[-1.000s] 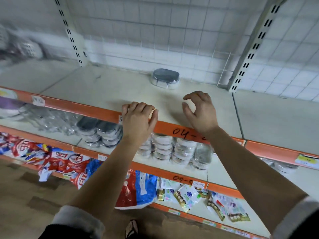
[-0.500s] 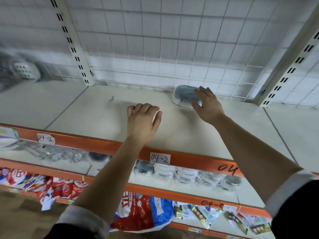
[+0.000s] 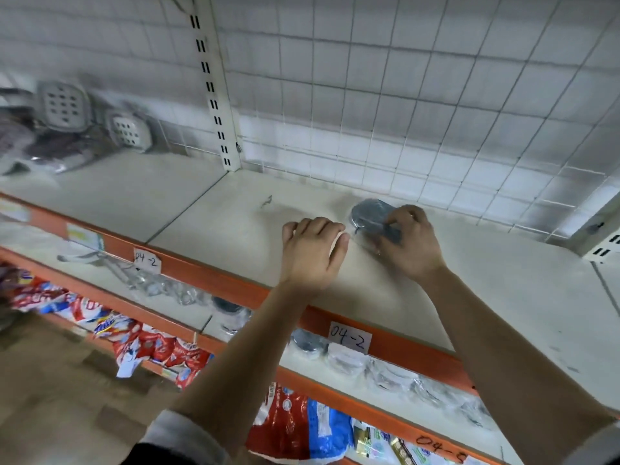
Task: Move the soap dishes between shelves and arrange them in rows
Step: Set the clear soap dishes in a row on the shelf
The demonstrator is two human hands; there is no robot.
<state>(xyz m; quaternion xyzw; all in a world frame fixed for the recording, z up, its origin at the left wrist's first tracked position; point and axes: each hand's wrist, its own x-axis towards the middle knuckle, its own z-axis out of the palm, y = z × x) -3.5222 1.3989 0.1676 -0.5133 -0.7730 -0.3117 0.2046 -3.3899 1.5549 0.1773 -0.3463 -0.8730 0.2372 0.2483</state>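
grey oval plastic-wrapped soap dish (image 3: pixel 369 216) sits far back on cream top shelf (image 3: pixel 503 290) near white wire grid (image 3: pixel 402 95), right hand (image 3: pixel 407 243) fingers curled round it, left hand (image 3: pixel 313 253) just left, fingers bent, gripping nothing, more wrapped dishes (image 3: pixel 345 357) on shelf below

A soap dish (image 3: pixel 367 214) sits on the top shelf (image 3: pixel 208 209) near its back, stacked dishes (image 3: pixel 345 359) below.
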